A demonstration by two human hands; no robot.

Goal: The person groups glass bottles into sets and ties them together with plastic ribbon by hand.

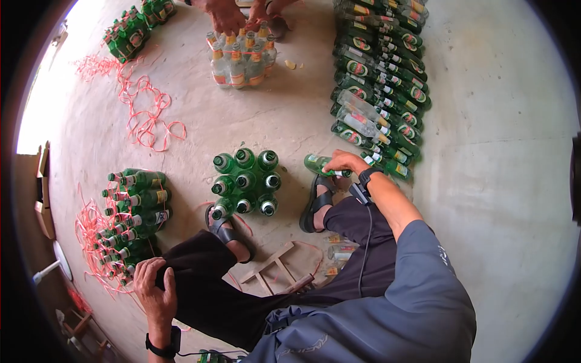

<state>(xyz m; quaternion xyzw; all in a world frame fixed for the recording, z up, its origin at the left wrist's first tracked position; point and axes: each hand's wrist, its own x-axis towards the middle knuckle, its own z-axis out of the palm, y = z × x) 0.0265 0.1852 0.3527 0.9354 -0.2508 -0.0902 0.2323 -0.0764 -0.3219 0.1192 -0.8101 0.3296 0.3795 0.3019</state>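
Note:
My right hand (pixel 347 161) is wrapped round a green glass bottle (pixel 316 162), held tilted nearly flat above my sandal, its neck pointing right. My left hand (pixel 156 284) lies on my left knee, fingers stretched out, holding nothing. Between my feet and the far side, a block of upright green bottles (pixel 244 180) stands close together in rows on the floor. Beside my left knee lies a stack of green bottles (pixel 142 199) with pink string (pixel 91 236) around and next to it.
Rows of lying bottles (pixel 387 91) line the right. At the top, another person's hands (pixel 227 17) touch a bundle of clear bottles (pixel 242 63). Tied green bottles (pixel 127 35) and loose pink string (pixel 148 109) lie upper left. A wooden frame (pixel 281 269) sits below me.

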